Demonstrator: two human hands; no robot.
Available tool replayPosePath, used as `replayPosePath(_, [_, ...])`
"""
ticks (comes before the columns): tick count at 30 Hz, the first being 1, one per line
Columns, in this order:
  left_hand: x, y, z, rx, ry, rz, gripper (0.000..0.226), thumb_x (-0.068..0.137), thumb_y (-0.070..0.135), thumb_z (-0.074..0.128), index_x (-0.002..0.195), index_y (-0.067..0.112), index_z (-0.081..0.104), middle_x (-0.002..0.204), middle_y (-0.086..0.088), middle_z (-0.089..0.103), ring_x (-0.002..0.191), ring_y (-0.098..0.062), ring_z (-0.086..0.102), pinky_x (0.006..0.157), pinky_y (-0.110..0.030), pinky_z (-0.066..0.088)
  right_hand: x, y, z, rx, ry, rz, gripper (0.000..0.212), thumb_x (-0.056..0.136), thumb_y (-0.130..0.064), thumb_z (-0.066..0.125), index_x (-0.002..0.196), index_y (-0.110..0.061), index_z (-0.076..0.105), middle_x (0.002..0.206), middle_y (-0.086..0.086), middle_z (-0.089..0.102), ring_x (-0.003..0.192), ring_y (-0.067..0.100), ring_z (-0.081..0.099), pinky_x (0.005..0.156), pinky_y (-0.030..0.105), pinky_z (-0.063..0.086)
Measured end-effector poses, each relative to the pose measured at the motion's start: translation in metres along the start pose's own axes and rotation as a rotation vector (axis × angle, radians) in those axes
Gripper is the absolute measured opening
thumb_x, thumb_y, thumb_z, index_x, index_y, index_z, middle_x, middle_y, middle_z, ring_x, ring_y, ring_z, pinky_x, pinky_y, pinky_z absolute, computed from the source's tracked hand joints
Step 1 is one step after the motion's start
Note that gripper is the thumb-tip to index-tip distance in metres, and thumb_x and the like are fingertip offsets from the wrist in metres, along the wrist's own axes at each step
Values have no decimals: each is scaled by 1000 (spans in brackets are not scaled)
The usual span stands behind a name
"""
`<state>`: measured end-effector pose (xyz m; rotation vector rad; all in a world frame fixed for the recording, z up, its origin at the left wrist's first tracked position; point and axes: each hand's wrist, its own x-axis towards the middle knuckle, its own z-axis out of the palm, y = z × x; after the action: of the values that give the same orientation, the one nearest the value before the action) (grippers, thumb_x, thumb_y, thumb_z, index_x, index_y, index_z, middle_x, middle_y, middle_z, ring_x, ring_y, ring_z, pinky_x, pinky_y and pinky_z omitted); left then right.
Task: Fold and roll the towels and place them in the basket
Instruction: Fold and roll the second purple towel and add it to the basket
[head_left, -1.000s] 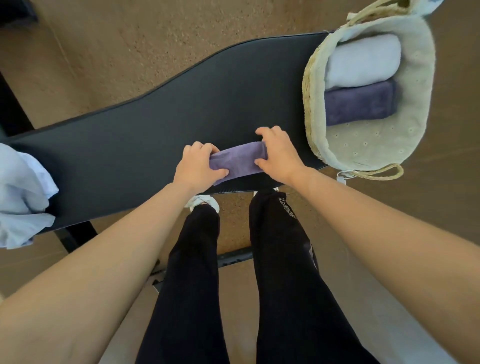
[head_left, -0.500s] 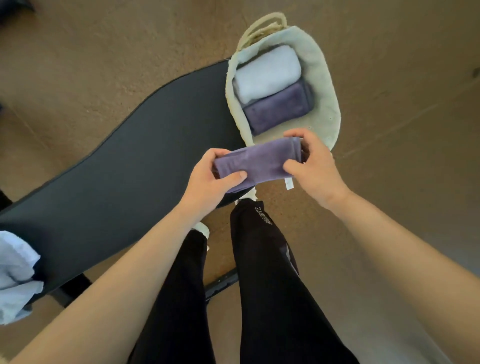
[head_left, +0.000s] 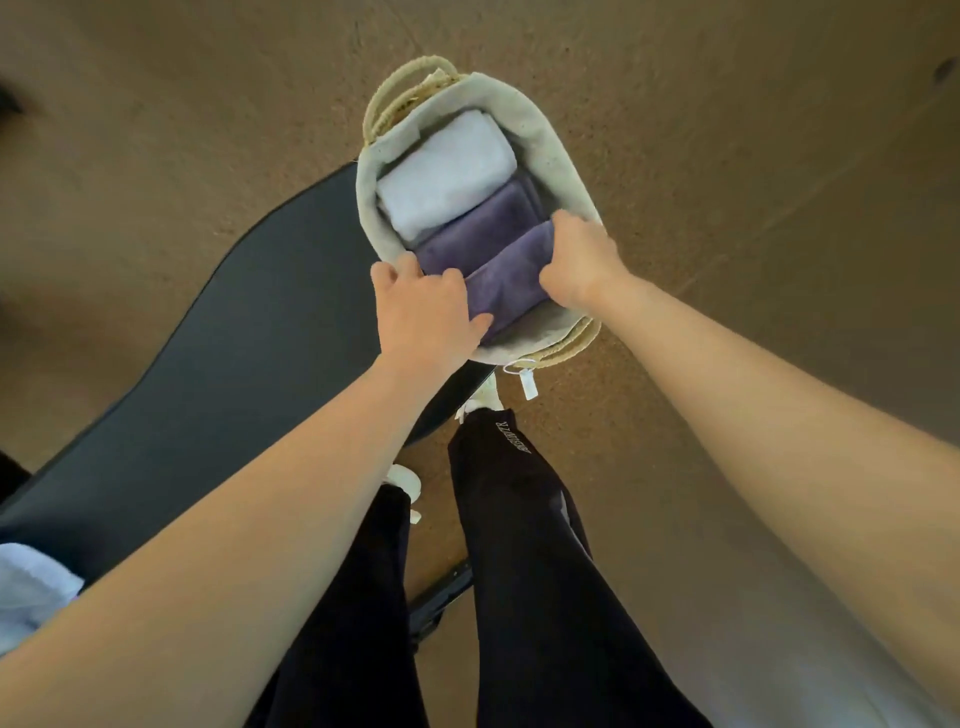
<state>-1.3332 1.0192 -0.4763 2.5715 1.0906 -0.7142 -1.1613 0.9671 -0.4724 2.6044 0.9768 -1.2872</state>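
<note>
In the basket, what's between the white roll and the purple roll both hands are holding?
A second purple roll lies between the white roll and the held purple roll, touching both. Shown in the head view.

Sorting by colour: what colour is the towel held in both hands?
The held towel is purple; head view shows it.

An oval straw basket (head_left: 566, 171) with a cream cloth liner holds three rolls lying side by side and touching: a rolled white towel (head_left: 447, 174) farthest, a rolled purple towel (head_left: 478, 228) in the middle, and a second purple roll (head_left: 506, 283) nearest, held at its ends by the left hand (head_left: 426, 312) and right hand (head_left: 576, 265).
</note>
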Motion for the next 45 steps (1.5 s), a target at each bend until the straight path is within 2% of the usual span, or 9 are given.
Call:
replayPosePath(5, [10,9,11,53,-36,-13,47,89,67,55,93,22,70,85,0,69,112,-30,46,93,-48,31,10,-2,-1,-256,-72,-37,38,94,-7,58,131,0,55,131,22,61,123,38,58,96,36,47])
replayPosePath(12, [11,4,24,40,77,0,54,77,71,66,101,24,74,115,-6,53,115,-32,44,92,-47,32,19,-4,8,-505,-113,-148,26,93,-5,58,119,-4,63,118,17,70,115,34,64,87,35,50])
replayPosePath(16, [14,4,25,23,79,-37,58,72,72,70,103,23,68,116,-7,50,112,-31,44,92,-46,33,20,-1,18,-499,-38,-160,29,94,-4,63,122,-1,59,121,18,67,116,34,64,88,36,51])
replayPosePath(19, [19,6,24,19,73,-64,57,70,69,74,99,22,66,113,-7,49,109,-32,44,89,-46,33,16,7,27,-413,71,-201,47,87,-6,74,127,-2,49,130,19,56,114,35,63,90,38,50])
replayPosePath(24, [23,4,20,-35,44,-48,50,67,61,75,95,20,67,112,-9,50,112,-33,44,93,-47,33,4,23,26,-298,346,-375,56,78,1,73,127,-5,48,119,17,49,102,36,53,76,45,50])
replayPosePath(29, [21,-5,17,-75,5,-8,53,60,53,80,103,24,67,116,-6,49,114,-32,43,93,-43,28,10,33,22,-505,226,-599,35,69,7,74,99,-6,61,97,17,56,91,39,54,71,46,47])
replayPosePath(33, [22,-1,19,-34,25,-13,51,60,47,84,100,23,64,113,-7,49,112,-32,45,91,-44,30,19,24,22,-577,49,-522,23,86,-1,68,107,-6,61,110,16,56,107,37,53,81,45,45])
replayPosePath(41, [21,7,23,-13,110,-63,55,56,34,86,101,21,57,108,-9,49,104,-32,47,89,-44,35,22,24,35,-583,138,-486,17,85,2,64,101,-3,62,104,19,57,97,40,57,75,49,52])
replayPosePath(45, [11,-10,23,-168,168,73,59,61,39,85,112,21,61,116,-7,54,109,-31,51,91,-44,37,10,24,32,-453,145,-439,20,86,-11,70,104,-7,62,108,16,57,104,37,52,86,46,46])
